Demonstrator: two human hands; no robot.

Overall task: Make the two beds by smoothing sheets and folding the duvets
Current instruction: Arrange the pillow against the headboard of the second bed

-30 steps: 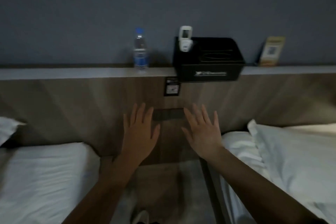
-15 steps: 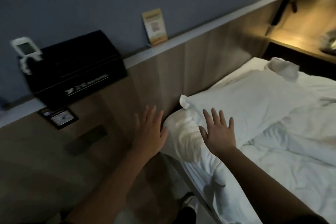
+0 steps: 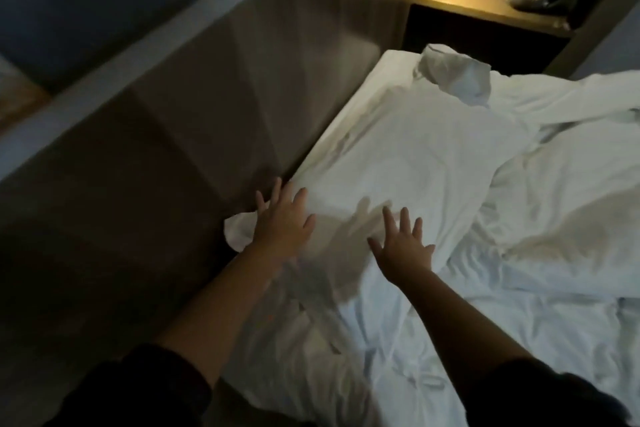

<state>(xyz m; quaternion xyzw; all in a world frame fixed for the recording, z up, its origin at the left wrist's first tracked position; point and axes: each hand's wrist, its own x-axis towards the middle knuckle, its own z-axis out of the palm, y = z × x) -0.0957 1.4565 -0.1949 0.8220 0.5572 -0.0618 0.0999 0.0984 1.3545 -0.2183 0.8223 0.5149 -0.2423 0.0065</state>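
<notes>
We note the left hand (image 3: 282, 218) and right hand (image 3: 401, 248) both flat with fingers spread, gripping nothing, over the near end of the white pillow (image 3: 398, 149). Contact unclear. The pillow lies against the wooden headboard (image 3: 180, 149), with the rumpled duvet (image 3: 554, 218) just beside it, to the right.

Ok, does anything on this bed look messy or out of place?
Yes. The duvet lies bunched in folds on the right, and the pillow sits crooked by the headboard, one corner poking out beside the left hand. The right hand, also spread open, is at its near end.
</notes>
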